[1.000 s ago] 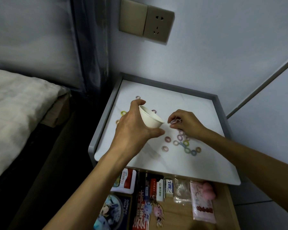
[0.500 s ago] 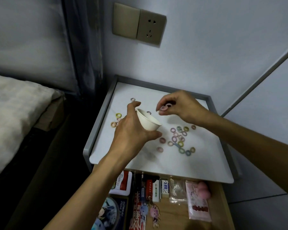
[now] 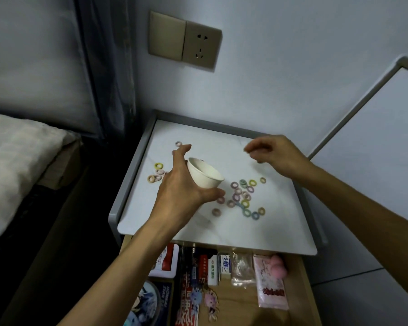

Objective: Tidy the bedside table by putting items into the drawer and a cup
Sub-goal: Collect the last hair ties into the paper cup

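Left hand (image 3: 184,191) — grips a small white cup (image 3: 204,172), thumb under its base, fingers round the far side. The cup is held off the surface, tilted, its mouth turned up and towards the right hand.

Right hand (image 3: 276,156) — held in the air above the back right of the surface, apart from the cup. Its fingers are loosely curled and relaxed. The fingertips are blurred, and no item shows in them.

Hair ties (image 3: 243,196) — small loops in pink, lilac, green, yellow and blue. The main cluster lies just right of the cup, on the middle of the surface. A smaller group (image 3: 157,172) lies at the left, partly behind the left hand. A single tie (image 3: 179,144) lies further back, near the left thumb tip.

Surface (image 3: 221,142) — white bedside top with a raised grey rim on the left, back and right.

Drawer (image 3: 299,290) — pulled open below the front edge, with a wooden floor. It holds a pink packet (image 3: 271,285), a pink puff (image 3: 278,267), a clear bag (image 3: 241,267), small boxes and printed cards.

Wall socket (image 3: 186,40) — on the wall above the surface.

Bed (image 3: 17,161) — to the left, with pale bedding.
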Demonstrator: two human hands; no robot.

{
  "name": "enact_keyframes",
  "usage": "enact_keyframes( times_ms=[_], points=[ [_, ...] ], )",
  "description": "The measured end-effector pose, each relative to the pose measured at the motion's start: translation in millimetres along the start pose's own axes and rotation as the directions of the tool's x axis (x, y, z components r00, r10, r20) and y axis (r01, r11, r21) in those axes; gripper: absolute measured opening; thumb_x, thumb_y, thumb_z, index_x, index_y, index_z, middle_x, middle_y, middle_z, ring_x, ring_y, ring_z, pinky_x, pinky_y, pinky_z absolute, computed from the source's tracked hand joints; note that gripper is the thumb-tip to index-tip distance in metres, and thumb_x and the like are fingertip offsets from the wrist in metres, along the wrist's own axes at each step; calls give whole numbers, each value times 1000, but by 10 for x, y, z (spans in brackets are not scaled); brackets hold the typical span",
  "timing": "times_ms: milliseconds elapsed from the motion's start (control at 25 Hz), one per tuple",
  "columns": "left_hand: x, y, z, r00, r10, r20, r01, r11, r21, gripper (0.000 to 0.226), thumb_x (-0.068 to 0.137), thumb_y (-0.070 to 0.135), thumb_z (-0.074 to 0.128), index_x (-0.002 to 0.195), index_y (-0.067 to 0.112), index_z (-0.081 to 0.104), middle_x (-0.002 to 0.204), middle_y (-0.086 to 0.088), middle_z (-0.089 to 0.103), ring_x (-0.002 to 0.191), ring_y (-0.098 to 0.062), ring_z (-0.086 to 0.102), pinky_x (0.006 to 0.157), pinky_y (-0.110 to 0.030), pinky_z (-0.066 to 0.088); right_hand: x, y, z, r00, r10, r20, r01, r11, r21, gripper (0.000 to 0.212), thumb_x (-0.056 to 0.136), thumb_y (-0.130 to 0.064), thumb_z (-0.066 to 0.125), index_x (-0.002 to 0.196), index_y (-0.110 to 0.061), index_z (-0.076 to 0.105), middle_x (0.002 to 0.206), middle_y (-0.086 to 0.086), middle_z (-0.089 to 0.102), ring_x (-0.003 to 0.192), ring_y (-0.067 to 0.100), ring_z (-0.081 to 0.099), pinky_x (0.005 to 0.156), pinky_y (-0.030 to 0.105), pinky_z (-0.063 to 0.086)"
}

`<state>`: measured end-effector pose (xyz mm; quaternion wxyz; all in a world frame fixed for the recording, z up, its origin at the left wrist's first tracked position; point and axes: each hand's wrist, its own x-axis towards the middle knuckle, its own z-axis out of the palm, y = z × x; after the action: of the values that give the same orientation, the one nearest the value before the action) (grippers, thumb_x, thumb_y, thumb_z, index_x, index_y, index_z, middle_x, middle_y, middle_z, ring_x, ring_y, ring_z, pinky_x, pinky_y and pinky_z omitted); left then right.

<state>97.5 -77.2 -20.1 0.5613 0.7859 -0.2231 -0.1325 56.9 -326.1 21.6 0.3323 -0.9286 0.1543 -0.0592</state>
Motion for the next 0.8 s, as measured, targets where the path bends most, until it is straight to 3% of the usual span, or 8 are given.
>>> enact_keyframes(
  times_ms=[120,200,280,360,480,640,800],
  points=[
    [17,-31,27,1000,-7,19,7,1000,-3,110,60,32,91,146,37,23,122,7,57,103,-15,54,73,-17,40,15,687,100,969,248,24,-239,952,-194,30,87,-32,70,114,-21,64,114,2,62,101,16,59,84,29,49],
    [29,-43,41,1000,-20,16,20,1000,-8,111,60,31,91,146,37,22,123,5,58,103,-15,54,72,-16,39,-23,909,235,955,292,57,-274,939,-207,39,84,-37,73,118,-21,63,115,0,58,104,15,55,79,23,44],
    [34,-40,55,1000,-22,14,22,1000,-3,111,60,30,91,146,36,22,123,4,58,101,-14,52,69,-11,38,-46,980,385,971,239,29,-230,956,-180,36,83,-33,75,116,-20,65,111,-1,57,97,12,53,71,13,39],
    [39,-44,71,1000,-17,12,18,1000,-7,111,60,29,92,146,35,21,123,4,58,102,-16,55,74,-17,42,-52,965,522,984,176,-7,-175,973,-152,29,83,-27,75,110,-22,66,106,1,56,90,9,52,70,12,38],
    [31,-41,84,1000,-19,-6,19,1000,-12,110,61,28,91,146,35,21,122,5,54,101,-17,55,77,-23,42,-71,904,709,993,106,-54,-113,982,-154,16,85,-22,72,100,-24,66,100,1,56,85,8,53,70,17,41],
    [36,-49,94,1000,-19,-16,19,1000,-13,109,61,27,91,146,34,22,121,6,55,101,-16,54,68,-15,40,-143,804,843,993,7,-117,-31,979,-201,8,87,-10,68,91,-18,68,90,-1,58,77,7,53,70,20,43],
    [37,-56,91,1000,-13,-18,13,1000,-15,109,61,28,91,146,34,22,126,3,58,103,-17,56,77,-21,42,-130,723,845,997,17,-79,-39,959,-282,11,89,-2,59,90,-9,67,89,4,62,81,16,60,74,30,52]
  ],
)
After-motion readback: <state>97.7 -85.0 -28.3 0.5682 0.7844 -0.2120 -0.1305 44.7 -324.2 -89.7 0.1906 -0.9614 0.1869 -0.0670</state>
